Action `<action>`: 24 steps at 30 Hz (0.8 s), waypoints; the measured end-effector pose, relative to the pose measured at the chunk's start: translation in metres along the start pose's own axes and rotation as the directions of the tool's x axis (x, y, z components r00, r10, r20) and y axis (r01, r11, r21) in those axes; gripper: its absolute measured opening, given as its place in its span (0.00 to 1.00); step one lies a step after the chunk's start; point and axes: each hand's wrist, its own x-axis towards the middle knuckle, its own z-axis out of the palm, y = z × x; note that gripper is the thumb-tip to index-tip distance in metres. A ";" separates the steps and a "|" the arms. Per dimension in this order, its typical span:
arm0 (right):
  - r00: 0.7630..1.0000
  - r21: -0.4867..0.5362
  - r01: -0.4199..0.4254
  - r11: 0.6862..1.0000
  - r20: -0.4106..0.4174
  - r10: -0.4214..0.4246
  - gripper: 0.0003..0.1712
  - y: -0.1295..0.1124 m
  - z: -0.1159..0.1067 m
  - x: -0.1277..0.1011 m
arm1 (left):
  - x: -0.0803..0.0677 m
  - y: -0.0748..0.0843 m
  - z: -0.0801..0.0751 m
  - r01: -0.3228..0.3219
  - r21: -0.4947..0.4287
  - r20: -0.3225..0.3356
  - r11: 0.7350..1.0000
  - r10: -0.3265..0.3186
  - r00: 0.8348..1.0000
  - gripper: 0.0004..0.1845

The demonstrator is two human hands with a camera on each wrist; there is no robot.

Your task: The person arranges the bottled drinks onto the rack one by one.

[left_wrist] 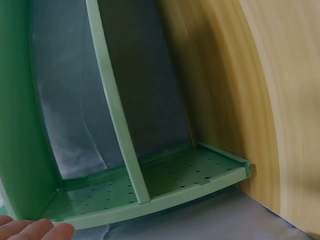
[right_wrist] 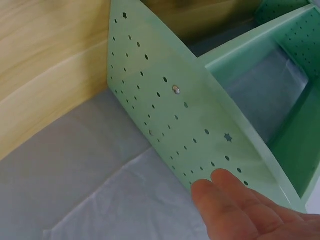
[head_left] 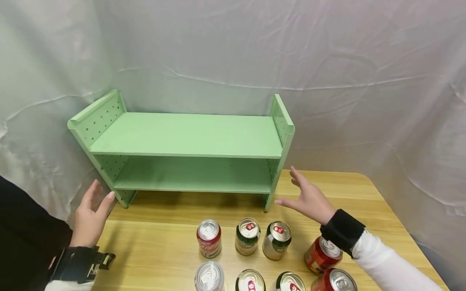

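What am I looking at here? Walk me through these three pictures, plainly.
No machine here: a person's two bare hands, filmed by three worn cameras. The head view looks down on a wooden table carrying a green two-tier shelf and several drink cans in front. The left hand is open beside the shelf's left end; the right hand is open near its right end. Each wrist view shows that hand's fingertips close to a perforated side panel. Neither hand holds anything.
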 end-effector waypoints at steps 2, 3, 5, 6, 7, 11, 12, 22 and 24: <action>1.000 0.009 -0.002 1.000 0.001 0.002 0.63 -0.002 0.001 0.003 | 0.004 -0.001 -0.001 0.017 -0.001 0.008 1.000 -0.017 1.000 0.38; 1.000 0.011 -0.003 1.000 0.003 0.003 0.63 -0.002 0.001 0.004 | 0.006 -0.002 -0.001 0.028 0.007 0.011 1.000 -0.028 1.000 0.38; 1.000 0.018 -0.008 1.000 0.007 0.008 0.63 -0.003 0.002 0.006 | 0.010 -0.003 -0.001 0.051 0.011 0.011 0.999 -0.051 0.999 0.38; 1.000 0.020 -0.011 1.000 0.008 0.011 0.63 -0.003 0.003 0.007 | 0.012 -0.003 -0.001 0.062 0.017 0.007 0.998 -0.062 0.998 0.38; 1.000 0.019 -0.012 1.000 0.009 0.011 0.62 -0.003 0.003 0.007 | 0.015 -0.003 -0.001 0.072 0.014 -0.001 0.997 -0.072 0.997 0.38; 1.000 0.025 -0.011 1.000 -0.002 0.011 0.61 -0.003 0.007 0.011 | 0.028 -0.003 -0.001 0.113 0.050 -0.057 0.992 -0.110 0.992 0.38; 1.000 0.031 -0.011 0.999 -0.006 0.011 0.61 -0.002 0.007 0.012 | 0.032 -0.002 -0.001 0.122 0.063 -0.068 0.990 -0.118 0.991 0.38; 0.999 0.037 -0.026 0.999 -0.030 0.027 0.58 -0.004 0.014 0.022 | 0.057 -0.010 -0.006 0.184 0.097 -0.072 0.978 -0.177 0.982 0.40; 0.999 0.031 -0.027 0.999 -0.035 0.028 0.57 -0.005 0.015 0.023 | 0.060 -0.013 -0.006 0.191 0.102 -0.082 0.976 -0.183 0.980 0.40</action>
